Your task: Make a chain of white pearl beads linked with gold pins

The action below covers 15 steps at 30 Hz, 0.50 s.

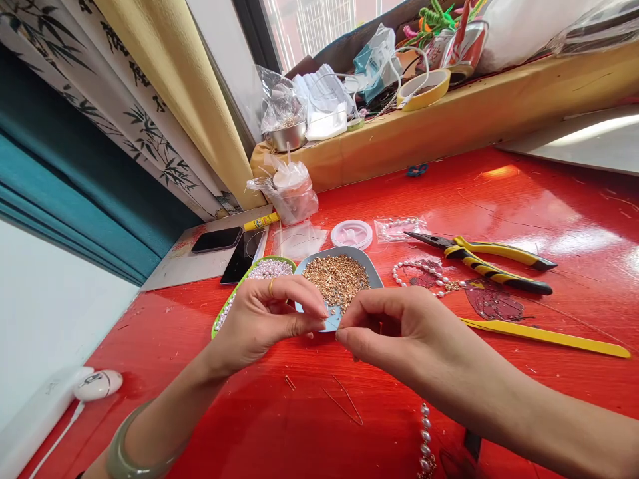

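My left hand (272, 313), with a ring on one finger, pinches thumb against forefinger in front of a blue dish (375, 274) of small gold beads (337, 278). Close beside it, my right hand (394, 326) makes a similar pinch, the two sets of fingertips slightly apart. Whatever sits between the fingertips is too small to make out. Partly behind my left hand stands a green-rimmed tray (215, 326) of white pearl beads (271, 268). Below my right forearm lies a strand of pearls (425, 436), its upper end hidden by the arm.
To the right lie pliers (492, 259), yellow tweezers (554, 338) and a beaded pearl string (399, 271). Bent wire (349, 402) rests on the red table (279, 439). A phone (217, 240), a bagged cup (294, 189) and a round white lid (352, 234) are farther back.
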Motion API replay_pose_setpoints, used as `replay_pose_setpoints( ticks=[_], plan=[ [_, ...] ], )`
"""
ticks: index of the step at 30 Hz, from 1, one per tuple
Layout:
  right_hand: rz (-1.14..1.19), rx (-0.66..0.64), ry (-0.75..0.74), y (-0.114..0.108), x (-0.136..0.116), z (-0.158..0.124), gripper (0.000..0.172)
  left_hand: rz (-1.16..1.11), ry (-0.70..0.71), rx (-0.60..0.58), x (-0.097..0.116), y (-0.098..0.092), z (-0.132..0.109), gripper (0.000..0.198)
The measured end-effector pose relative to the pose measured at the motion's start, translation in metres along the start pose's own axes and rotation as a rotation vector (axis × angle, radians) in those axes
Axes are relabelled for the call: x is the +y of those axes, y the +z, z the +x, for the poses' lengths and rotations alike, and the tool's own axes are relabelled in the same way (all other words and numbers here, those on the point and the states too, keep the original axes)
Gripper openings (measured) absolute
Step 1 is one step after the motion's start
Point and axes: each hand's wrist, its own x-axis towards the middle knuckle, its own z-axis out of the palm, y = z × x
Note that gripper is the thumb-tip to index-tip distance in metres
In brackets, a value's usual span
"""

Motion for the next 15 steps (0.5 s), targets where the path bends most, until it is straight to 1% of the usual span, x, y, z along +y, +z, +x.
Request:
replay_pose_setpoints(
  ticks=[3, 7, 11, 15],
  plan=[
    [-0.015, -0.008, -0.013, 0.0001, 0.0010, 0.0003, 0.016, 0.100, 0.049, 0.030, 0.0022, 0.0019, -0.0015, 0.010],
    [-0.087, -0.003, -0.059, -0.0014, 0.0032, -0.0004, 0.017, 0.185, 0.059, 0.069, 0.0043, 0.0023, -0.0029, 0.010],
    [-0.146, 0.003, -0.118, -0.0030, 0.0063, 0.0007, 0.017, 0.235, 0.096, 0.055, 0.0063, 0.0035, -0.0044, 0.005],
    [-0.138, 0.016, -0.159, -0.0031, 0.0090, 0.0020, 0.017, 0.261, 0.124, 0.052, 0.0083, 0.0061, -0.0062, 0.006]
  ],
)
